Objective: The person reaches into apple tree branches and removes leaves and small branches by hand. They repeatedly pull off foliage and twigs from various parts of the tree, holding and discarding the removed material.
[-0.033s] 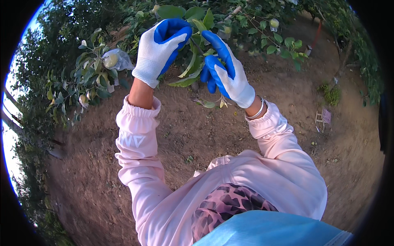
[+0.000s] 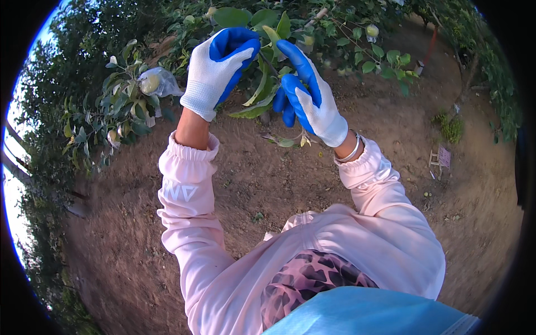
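Observation:
My left hand (image 2: 219, 70), in a white glove with blue coating, has its thumb and fingers closed in a pinch on the end of a leafy apple twig (image 2: 268, 62). Just to the right is my right hand (image 2: 310, 96), gloved alike. Its forefinger stretches up alongside the leaves, the thumb stands apart from it, and the other fingers curl low behind the twig, partly hidden. Long green leaves (image 2: 261, 89) hang between the two hands. Beneath them a small sprig with pale leaves (image 2: 286, 142) dangles near my right wrist.
Left of my hands, a pale apple in a clear bag (image 2: 149, 84) hangs on a branch, with smaller apples (image 2: 113, 135) below. Another apple (image 2: 372, 31) hangs at upper right. Brown bare soil (image 2: 268, 184) lies below; a small stool-like object (image 2: 438, 159) stands at right.
Both hands hold nearly the same pose. The right forefinger and thumb have shifted very slightly to the right.

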`<state>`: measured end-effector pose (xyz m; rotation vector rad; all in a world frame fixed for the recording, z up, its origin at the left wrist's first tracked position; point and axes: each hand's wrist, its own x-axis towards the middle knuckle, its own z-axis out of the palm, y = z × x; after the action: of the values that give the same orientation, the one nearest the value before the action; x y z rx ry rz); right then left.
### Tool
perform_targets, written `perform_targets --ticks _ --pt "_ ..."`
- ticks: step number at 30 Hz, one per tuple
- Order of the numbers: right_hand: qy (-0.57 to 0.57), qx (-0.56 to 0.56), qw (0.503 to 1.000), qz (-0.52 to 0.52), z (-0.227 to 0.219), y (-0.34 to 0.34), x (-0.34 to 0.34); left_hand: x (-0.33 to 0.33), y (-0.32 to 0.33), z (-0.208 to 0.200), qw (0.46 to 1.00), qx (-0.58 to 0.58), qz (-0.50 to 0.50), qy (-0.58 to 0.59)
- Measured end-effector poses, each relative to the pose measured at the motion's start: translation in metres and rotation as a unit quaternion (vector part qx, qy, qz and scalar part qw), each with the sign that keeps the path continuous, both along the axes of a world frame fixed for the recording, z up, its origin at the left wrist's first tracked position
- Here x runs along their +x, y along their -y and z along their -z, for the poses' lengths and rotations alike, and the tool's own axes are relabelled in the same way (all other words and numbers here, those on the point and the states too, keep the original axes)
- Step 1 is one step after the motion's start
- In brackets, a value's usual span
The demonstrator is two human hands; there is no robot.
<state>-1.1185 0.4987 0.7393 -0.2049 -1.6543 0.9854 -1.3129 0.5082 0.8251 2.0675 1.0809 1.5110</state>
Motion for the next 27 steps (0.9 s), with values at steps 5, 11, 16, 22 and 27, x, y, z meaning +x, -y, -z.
perform_targets --ticks 5,11,16,22,27 --pt "-0.050 -0.006 0.998 -0.030 0.003 -0.004 0.004 0.009 0.005 0.002 0.997 -0.011 0.056 0.057" --pt "-0.031 -0.039 0.998 -0.030 0.001 -0.008 0.006 0.006 0.004 0.005 0.999 -0.015 0.028 -0.004" --pt "0.021 -0.082 0.995 -0.059 -0.019 -0.005 0.012 0.008 0.024 0.013 0.995 0.043 0.003 -0.093" --pt "0.071 -0.084 0.994 -0.012 -0.028 -0.013 0.011 0.002 0.033 0.022 0.994 0.070 0.000 -0.089" --pt "0.077 -0.093 0.993 -0.015 -0.028 -0.011 0.009 0.003 0.038 0.014 0.997 0.022 0.022 -0.070"
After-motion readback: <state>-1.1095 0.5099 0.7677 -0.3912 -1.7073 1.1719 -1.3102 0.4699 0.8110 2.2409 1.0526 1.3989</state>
